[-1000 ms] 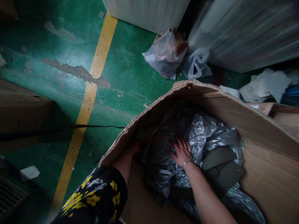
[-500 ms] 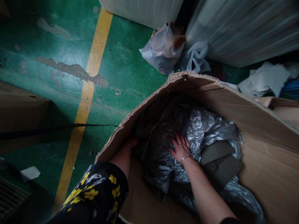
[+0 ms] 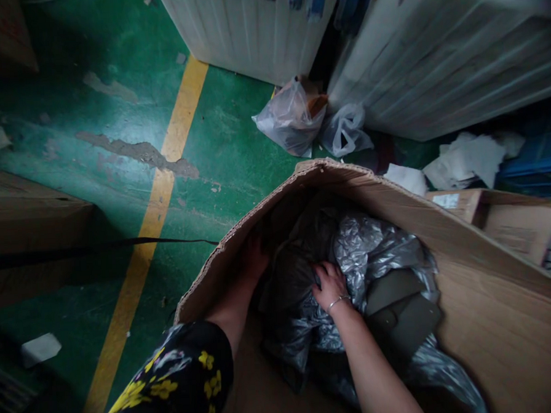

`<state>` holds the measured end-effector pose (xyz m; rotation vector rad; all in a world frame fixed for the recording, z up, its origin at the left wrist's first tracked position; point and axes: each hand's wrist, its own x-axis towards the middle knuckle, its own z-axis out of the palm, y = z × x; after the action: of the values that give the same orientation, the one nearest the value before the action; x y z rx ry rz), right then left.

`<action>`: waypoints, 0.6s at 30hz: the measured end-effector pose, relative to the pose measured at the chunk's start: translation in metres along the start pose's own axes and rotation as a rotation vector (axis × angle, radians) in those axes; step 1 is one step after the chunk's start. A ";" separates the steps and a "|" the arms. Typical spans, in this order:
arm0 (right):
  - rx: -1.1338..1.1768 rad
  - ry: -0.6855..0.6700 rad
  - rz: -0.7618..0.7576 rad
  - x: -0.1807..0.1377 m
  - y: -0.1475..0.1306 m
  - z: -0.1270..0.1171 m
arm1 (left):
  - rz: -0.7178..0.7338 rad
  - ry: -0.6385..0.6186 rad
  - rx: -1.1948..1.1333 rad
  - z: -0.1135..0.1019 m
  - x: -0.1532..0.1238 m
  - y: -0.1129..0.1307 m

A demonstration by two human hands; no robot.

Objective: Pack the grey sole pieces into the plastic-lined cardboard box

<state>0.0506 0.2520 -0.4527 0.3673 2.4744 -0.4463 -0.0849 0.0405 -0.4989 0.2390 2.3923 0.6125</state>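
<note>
Gripping a fold of the bag deep in the box, the right hand has its fingers curled shut on the plastic; the left hand sits by the box's left wall (grip too dark to tell). The thin film could tear under a hard pull, I judge.

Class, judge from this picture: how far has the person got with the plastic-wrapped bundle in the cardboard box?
Done: both arms are down inside the cardboard box. In hand: the right hand grips the crinkled plastic bundle; the left hand is at its side, its grip hidden. Left: the bundle sits fully inside the box.
</note>
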 end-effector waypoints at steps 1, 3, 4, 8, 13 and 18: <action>-0.014 -0.006 0.036 0.000 -0.003 -0.005 | 0.014 -0.001 -0.003 0.001 0.009 0.003; -0.034 -0.035 0.091 -0.002 -0.006 -0.014 | 0.055 -0.046 -0.017 0.005 0.027 0.009; -0.035 -0.056 0.111 -0.004 -0.007 -0.019 | 0.080 -0.088 -0.026 0.008 0.035 0.011; -0.018 -0.122 0.191 -0.019 -0.004 -0.034 | 0.172 -0.245 -0.054 0.018 0.052 0.013; 0.027 -0.152 0.234 -0.057 -0.006 -0.045 | 0.139 -0.157 -0.050 0.023 0.033 0.012; 0.097 -0.142 0.232 -0.092 -0.001 -0.040 | 0.037 -0.120 -0.081 0.028 -0.006 0.013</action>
<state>0.1028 0.2522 -0.3669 0.6320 2.2456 -0.4780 -0.0622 0.0602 -0.5090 0.2773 2.2471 0.6906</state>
